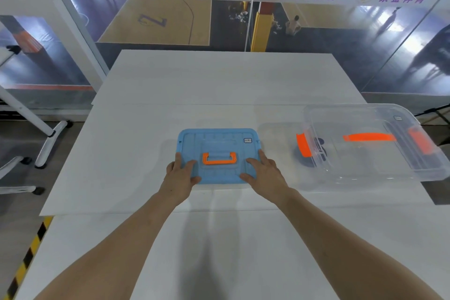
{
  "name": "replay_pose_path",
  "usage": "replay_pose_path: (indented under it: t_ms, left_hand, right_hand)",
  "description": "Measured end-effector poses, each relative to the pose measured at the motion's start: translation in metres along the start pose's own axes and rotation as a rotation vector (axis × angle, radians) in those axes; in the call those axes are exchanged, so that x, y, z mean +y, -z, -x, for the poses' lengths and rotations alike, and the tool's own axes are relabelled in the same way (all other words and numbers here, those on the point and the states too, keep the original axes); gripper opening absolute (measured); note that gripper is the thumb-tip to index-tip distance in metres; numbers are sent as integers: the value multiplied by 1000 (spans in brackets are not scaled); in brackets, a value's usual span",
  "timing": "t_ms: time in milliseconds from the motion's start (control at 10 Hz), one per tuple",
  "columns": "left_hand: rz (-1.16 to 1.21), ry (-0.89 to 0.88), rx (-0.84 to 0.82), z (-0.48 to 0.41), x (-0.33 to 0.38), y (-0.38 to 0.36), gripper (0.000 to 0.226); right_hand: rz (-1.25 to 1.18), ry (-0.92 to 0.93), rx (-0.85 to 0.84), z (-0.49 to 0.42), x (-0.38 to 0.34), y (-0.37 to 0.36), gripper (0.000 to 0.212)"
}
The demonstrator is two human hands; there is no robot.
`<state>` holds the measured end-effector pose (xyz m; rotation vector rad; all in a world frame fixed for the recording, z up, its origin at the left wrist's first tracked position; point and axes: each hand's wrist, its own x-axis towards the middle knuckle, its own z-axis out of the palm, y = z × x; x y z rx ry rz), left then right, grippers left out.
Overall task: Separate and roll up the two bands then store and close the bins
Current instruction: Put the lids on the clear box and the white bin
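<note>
A small bin with a blue lid point(219, 139) and an orange handle point(219, 159) sits mid-table. My left hand point(181, 173) lies flat on the lid's near left corner, fingers spread. My right hand point(264, 170) lies flat on its near right corner. To the right stands a larger clear bin point(280, 153) with a dark rolled band point(314, 153) inside. Its clear lid point(365, 143), with orange latches, rests tilted across the bin's right part. What the blue-lidded bin holds is hidden.
The white table point(219, 85) extends far behind the bins and toward me. The clear lid overhangs the table's right edge. A white stand with wheeled feet point(48, 143) is on the floor to the left. Yellow-black tape point(29, 253) marks the near left floor.
</note>
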<state>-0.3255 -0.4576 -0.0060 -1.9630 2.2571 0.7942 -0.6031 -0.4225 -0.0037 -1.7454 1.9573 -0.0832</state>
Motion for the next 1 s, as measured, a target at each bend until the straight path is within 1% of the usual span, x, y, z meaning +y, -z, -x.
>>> replay_pose_path:
  t_ms: [200,300,400,600,700,800,900,1000]
  left_hand:
    - [-195,-3,-6,-1,0,4,58]
    - [-260,5,-10,8,3,7,64]
    - [-256,-18,20,30,11,9,65]
    - [-223,-62,37,89,33,11,59]
    - [-227,-94,40,119,46,17,60]
    - [-236,-120,63,148,63,33,60]
    - [-234,-143,124,172,80,56,59]
    - [-212,-170,212,189,104,84,60]
  right_hand:
    - [104,-4,-23,1,-9,7,63]
    - [153,23,39,11,-15,13,57]
    - [168,45,75,33,-21,17,51]
    - [176,13,48,93,-37,20,50]
    - [176,6,73,126,-46,25,47]
    - [179,5,92,158,-55,40,46]
    - [166,15,124,182,-62,67,47]
    - [140,64,226,197,-67,105,47]
